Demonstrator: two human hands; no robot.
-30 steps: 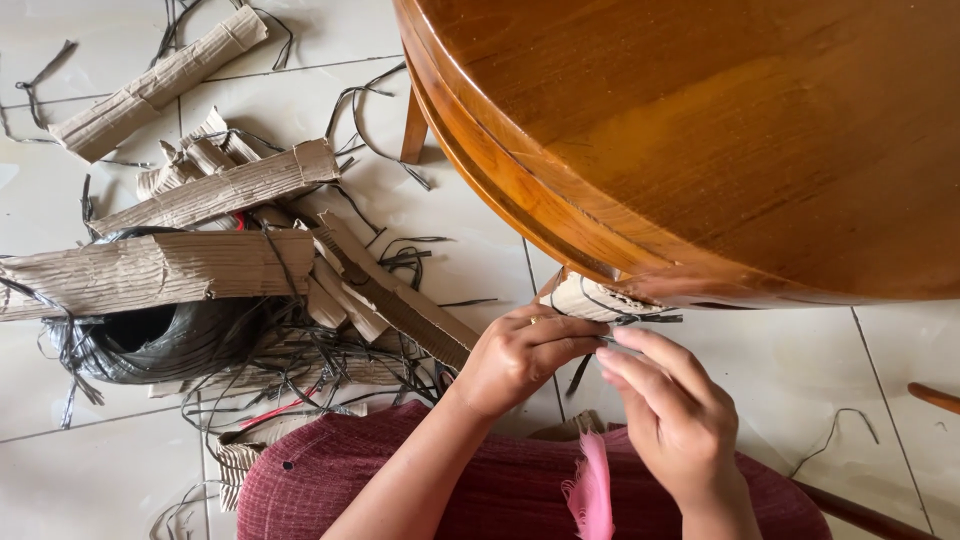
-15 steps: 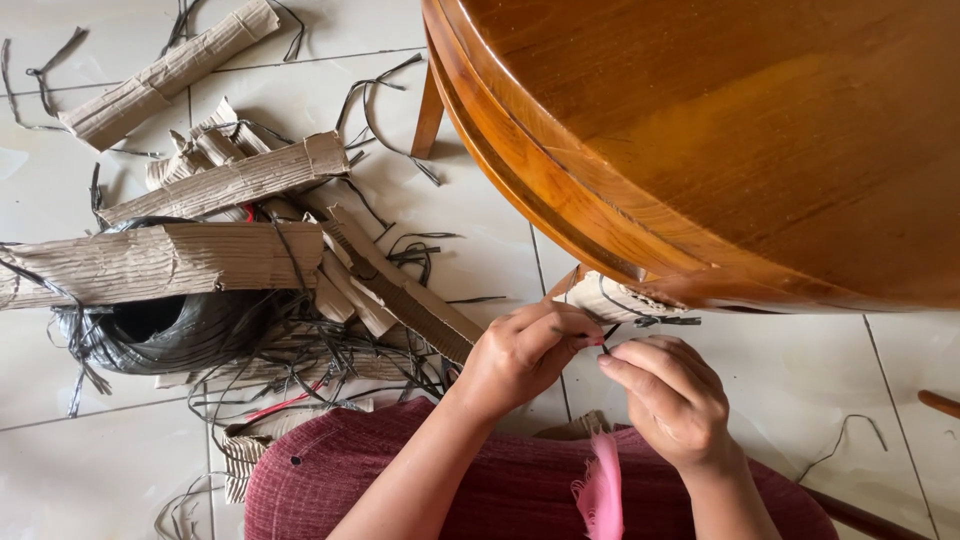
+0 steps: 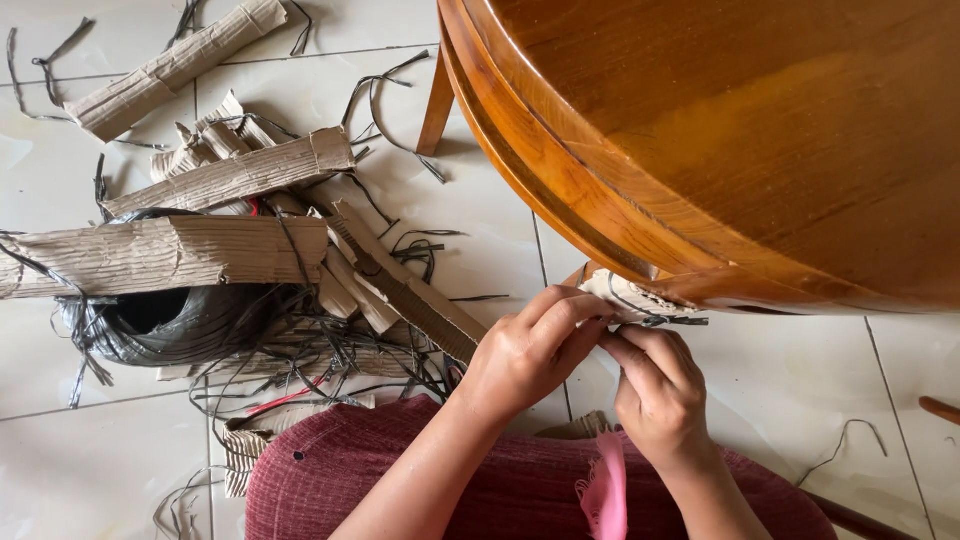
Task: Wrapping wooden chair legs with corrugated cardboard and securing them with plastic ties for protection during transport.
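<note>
My left hand (image 3: 530, 350) and my right hand (image 3: 658, 395) meet just below the rim of a round wooden table (image 3: 760, 140). Both pinch a small piece of torn corrugated cardboard (image 3: 628, 297) with thin dark strands (image 3: 672, 321) running from it. The cardboard scrap sits against the underside of the table edge, next to a table leg. My lap below is covered by dark red fabric (image 3: 440, 480), and a pink strip (image 3: 606, 490) hangs near my right wrist.
Rolled and torn corrugated cardboard pieces (image 3: 180, 250) lie piled on the white tiled floor (image 3: 100, 460) at left. A coil of dark plastic strapping (image 3: 170, 325) and loose strands lie among them. Another table leg (image 3: 438, 100) stands at top centre.
The view has shifted slightly left and down. Both hands stay pinched on the cardboard scrap at the table edge, with the fingers drawn closer together.
</note>
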